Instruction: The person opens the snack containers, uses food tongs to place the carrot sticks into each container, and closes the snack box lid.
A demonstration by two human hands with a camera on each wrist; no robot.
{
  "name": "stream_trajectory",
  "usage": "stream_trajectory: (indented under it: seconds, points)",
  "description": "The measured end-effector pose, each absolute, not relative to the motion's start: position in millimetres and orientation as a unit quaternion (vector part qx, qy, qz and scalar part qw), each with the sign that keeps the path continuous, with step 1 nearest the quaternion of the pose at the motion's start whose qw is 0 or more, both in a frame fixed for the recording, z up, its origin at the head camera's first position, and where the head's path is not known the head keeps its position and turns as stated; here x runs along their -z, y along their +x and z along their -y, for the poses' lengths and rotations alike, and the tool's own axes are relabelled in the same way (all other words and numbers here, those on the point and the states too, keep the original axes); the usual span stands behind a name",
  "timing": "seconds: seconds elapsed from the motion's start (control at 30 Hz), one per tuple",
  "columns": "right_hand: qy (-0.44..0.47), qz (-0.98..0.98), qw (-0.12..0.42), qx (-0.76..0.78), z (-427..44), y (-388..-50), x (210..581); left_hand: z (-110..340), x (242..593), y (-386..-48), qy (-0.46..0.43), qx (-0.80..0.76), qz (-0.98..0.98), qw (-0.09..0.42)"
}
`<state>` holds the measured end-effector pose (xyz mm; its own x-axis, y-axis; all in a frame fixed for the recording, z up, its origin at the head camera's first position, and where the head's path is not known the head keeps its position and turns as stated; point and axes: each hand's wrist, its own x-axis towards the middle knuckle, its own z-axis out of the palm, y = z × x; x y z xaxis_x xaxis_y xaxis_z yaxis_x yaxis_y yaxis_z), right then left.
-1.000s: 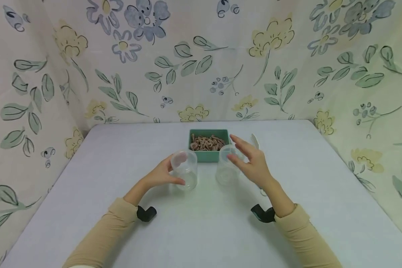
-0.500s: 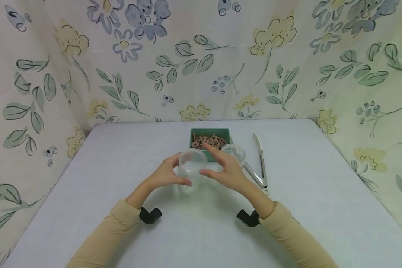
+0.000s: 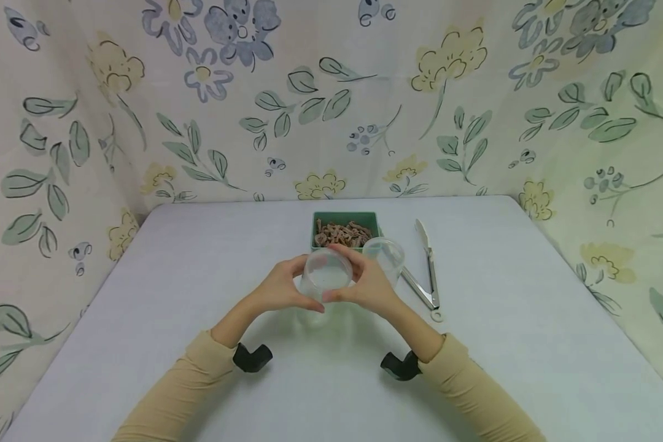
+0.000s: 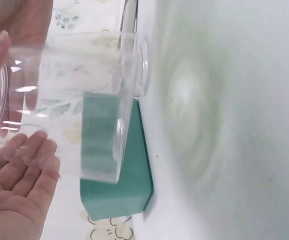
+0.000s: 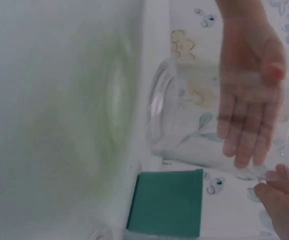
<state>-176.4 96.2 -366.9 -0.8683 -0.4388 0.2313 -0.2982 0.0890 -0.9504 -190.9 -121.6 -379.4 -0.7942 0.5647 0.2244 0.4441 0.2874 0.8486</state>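
My left hand and right hand hold a clear plastic jar from its two sides, thumbs nearest me and fingers curled behind. In the left wrist view the jar looks tilted, its base a little above the table; nothing shows inside it. Through the jar wall in the right wrist view, the left hand's fingers are visible. Just to the right of my right hand stands a second clear jar, partly hidden by that hand.
Behind the jars sits a green box filled with brown strip-like pieces. Metal tongs lie spread on the white table at the right. Floral cloth hangs around the table's back and sides.
My right hand has left the second jar and moved left to the first one, which it now holds. The left hand has brought that jar slightly right. The tongs have come into fuller view.
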Motion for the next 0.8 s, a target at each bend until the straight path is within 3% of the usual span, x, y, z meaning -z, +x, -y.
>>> stream_trajectory:
  seconds: [0.2,0.63,0.8]
  points:
    - [-0.240,-0.739,0.035,0.629,-95,-177,371,122,379,-193,0.323,-0.517,-0.788,0.089]
    - [-0.226,-0.677,0.063,0.697,-94,-175,377,117,385,-194,0.330,-0.534,-0.772,0.096]
    - [-0.268,-0.642,0.083,0.714,-94,-174,378,120,386,-194,0.343,-0.560,-0.741,0.138]
